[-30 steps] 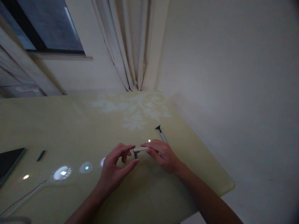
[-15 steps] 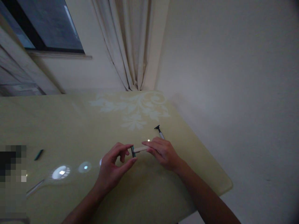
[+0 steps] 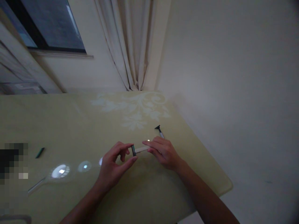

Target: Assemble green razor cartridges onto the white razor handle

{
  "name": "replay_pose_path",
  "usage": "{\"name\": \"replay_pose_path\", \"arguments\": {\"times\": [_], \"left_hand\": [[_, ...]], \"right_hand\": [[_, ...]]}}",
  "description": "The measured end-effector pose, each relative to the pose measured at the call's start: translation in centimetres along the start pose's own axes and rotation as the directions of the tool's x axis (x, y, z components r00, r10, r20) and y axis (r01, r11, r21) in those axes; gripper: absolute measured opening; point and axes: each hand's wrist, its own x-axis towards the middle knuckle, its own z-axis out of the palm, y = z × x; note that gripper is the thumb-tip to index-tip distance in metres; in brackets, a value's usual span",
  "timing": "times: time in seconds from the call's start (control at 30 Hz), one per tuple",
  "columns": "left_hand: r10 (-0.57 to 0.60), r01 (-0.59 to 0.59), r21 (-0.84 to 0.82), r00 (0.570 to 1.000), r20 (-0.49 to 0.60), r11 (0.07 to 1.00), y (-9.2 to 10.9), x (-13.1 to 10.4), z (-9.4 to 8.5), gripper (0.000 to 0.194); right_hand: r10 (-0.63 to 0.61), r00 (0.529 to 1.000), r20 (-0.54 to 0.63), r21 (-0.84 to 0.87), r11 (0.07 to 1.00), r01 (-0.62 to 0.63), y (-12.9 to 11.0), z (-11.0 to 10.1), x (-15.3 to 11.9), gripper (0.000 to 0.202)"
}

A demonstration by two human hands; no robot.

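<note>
the left hand [image 3: 112,168] is pinching a razor [image 3: 142,149] by its head, the index finger pressing on the far end and the thumb on the near end. these two fingers are spreading only as wide as the head, while the other fingers are curling loosely beside it. the right hand [image 3: 164,153] is gripping the same razor by its pale handle, with the thumb and fingers closing around it and the index finger reaching along it toward the head. the razor is hovering above the table [image 3: 198,174], its handle pointing from the left hand to the right one. its dark head is standing crosswise at the end of the handle; whether the two are locking together, i cannot tell.

just beyond the right hand, a second razor [image 3: 159,130] is lying on the table, its dark head pointing away and the rest of its handle hiding behind the hand. well off to the left, a small dark green piece [image 3: 40,152] is resting on the tabletop. beyond the table, a pale curtain [image 3: 130,43] is hanging.
</note>
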Motion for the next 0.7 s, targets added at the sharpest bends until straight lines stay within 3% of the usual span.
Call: {"name": "replay_pose_path", "arguments": {"times": [0.17, 0.4, 0.7], "left_hand": [[0.006, -0.006, 0.016, 1.0, -0.004, 1.0, 0.03, 0.04, 0.1, 0.032], [0.001, -0.001, -0.001, 1.0, -0.01, 1.0, 0.44, 0.01, -0.04, 0.031], [0.009, -0.009, -0.035, 1.0, 0.009, 0.999, -0.15, -0.03, 0.07, 0.032]], "right_hand": [[-0.025, 0.999, 0.04, -0.01, 1.0, 0.026, -0.38, 0.28, 0.08, 0.041], [0.016, 1.0, -0.017, 0.005, 1.0, -0.016, 0.11, -0.1, -0.08, 0.04], [-0.003, 1.0, 0.013, 0.003, 1.0, 0.003, -0.39, 0.22, 0.15, 0.04]]}}
